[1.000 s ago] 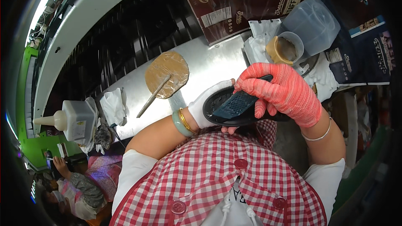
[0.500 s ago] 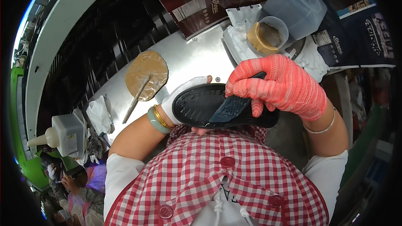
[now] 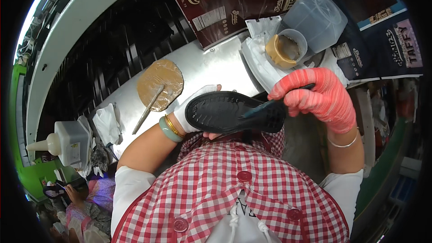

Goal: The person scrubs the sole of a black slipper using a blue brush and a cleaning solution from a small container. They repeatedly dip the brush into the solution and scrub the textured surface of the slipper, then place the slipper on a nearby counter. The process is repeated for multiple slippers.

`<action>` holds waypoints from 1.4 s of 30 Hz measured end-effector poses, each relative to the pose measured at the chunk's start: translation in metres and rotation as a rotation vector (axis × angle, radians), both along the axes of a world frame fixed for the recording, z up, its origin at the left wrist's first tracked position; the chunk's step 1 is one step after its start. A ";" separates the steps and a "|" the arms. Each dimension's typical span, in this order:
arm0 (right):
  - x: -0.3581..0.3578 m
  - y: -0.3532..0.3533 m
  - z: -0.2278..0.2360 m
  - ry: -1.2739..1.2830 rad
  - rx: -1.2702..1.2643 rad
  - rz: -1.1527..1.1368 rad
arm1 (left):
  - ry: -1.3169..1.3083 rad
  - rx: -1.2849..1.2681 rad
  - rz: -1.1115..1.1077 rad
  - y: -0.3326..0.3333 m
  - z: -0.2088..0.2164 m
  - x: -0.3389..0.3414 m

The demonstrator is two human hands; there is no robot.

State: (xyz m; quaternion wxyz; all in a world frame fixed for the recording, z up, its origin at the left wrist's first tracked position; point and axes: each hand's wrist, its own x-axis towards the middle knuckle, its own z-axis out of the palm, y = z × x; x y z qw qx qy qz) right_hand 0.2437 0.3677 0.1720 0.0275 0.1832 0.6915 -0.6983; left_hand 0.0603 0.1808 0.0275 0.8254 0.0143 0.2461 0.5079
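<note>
A black shoe sole (image 3: 211, 112) lies across my left hand (image 3: 183, 113), which wears a white glove with bare fingertips and supports it from beneath. The sole's upturned face has a raised rim and a ridged pattern. My right hand (image 3: 319, 99), in a coral-red knitted glove, is closed round the dark handle of what looks like a flat brush. The brush's blue-black, mesh-textured head (image 3: 261, 109) is turned nearly edge-on, its tip against the inside of the sole. Part of my left hand is hidden under the sole.
A plastic cup (image 3: 294, 47) with a tan-taped rim and a clear container (image 3: 315, 18) stand beyond my right hand. A tan wrapped disc (image 3: 159, 81) with a metal rod lies on the metal table (image 3: 211, 67). At left stand a nozzle bottle (image 3: 72, 143) and a dark slatted conveyor (image 3: 130, 27).
My right hand has moved right and slightly down, drawing the brush along the sole. The brush head has turned from flat to nearly edge-on. The sole has shifted slightly left.
</note>
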 end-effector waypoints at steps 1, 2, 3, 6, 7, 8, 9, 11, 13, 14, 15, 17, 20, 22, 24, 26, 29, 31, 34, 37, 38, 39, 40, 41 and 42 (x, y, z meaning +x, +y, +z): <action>-0.001 -0.006 -0.007 0.100 -0.041 -0.021 | 0.019 0.027 -0.001 -0.001 0.001 0.003; -0.005 -0.012 -0.016 0.249 0.043 0.030 | 0.039 0.058 -0.008 -0.001 -0.001 0.006; -0.009 -0.019 -0.018 0.314 0.079 0.084 | 0.059 0.090 -0.018 0.000 -0.001 0.007; -0.011 -0.024 -0.025 0.420 0.338 0.237 | -0.117 0.169 -0.025 -0.002 -0.001 0.005; -0.005 -0.022 -0.022 0.406 0.374 0.260 | -0.133 0.186 -0.020 -0.006 -0.003 0.002; 0.001 -0.017 -0.024 0.429 0.375 0.230 | -0.149 0.180 0.005 -0.009 0.002 0.001; 0.006 -0.012 -0.018 0.464 0.453 0.181 | -0.142 0.172 0.034 -0.010 0.009 0.001; 0.022 -0.010 -0.014 0.491 0.232 -0.150 | -0.061 0.158 0.107 -0.017 0.037 0.004; 0.036 -0.008 -0.011 0.651 0.167 -0.501 | 0.023 0.245 0.193 -0.021 0.064 0.008; 0.037 -0.008 -0.013 0.807 0.228 -0.664 | 0.023 0.340 0.235 -0.021 0.072 0.008; 0.034 -0.008 -0.016 0.918 0.259 -0.805 | 0.100 0.401 0.314 -0.019 0.084 0.006; 0.034 -0.007 -0.010 1.019 0.230 -1.002 | 0.239 0.511 0.464 -0.008 0.124 0.003; 0.035 -0.004 -0.006 1.069 0.147 -1.139 | 0.862 0.850 0.664 0.048 0.203 -0.028; 0.024 -0.015 0.001 1.017 0.081 -1.095 | 1.010 0.826 0.811 0.082 0.229 -0.082; 0.017 -0.021 0.001 0.947 0.137 -1.086 | 0.547 0.562 0.815 0.098 0.229 -0.105; 0.029 -0.017 -0.005 0.931 0.047 -1.132 | 0.945 0.367 0.811 0.102 0.235 -0.104; 0.060 -0.003 -0.022 0.731 0.077 -1.010 | 2.164 0.296 1.069 0.078 0.239 -0.184; 0.063 0.005 -0.023 0.661 0.062 -0.996 | 3.070 -0.117 1.053 0.050 0.241 -0.260; 0.058 0.014 -0.025 0.594 0.147 -1.005 | 2.867 -0.864 0.365 -0.002 0.255 -0.326; 0.046 0.023 -0.025 0.478 0.175 -0.936 | 2.552 -0.823 0.413 -0.065 0.248 -0.412; 0.044 0.027 -0.030 0.482 0.164 -0.946 | 2.522 -0.749 0.417 -0.054 0.248 -0.403; 0.042 0.031 -0.035 0.489 0.151 -0.950 | 2.489 -0.685 0.425 -0.047 0.255 -0.387; 0.041 0.035 -0.037 0.446 0.230 -0.955 | 2.276 -0.574 0.566 -0.041 0.261 -0.376; 0.034 0.036 -0.042 0.440 0.239 -0.911 | 2.041 -0.472 0.969 -0.068 0.259 -0.391; 0.035 0.039 -0.045 0.415 0.280 -0.913 | 1.849 -0.294 1.133 -0.052 0.258 -0.368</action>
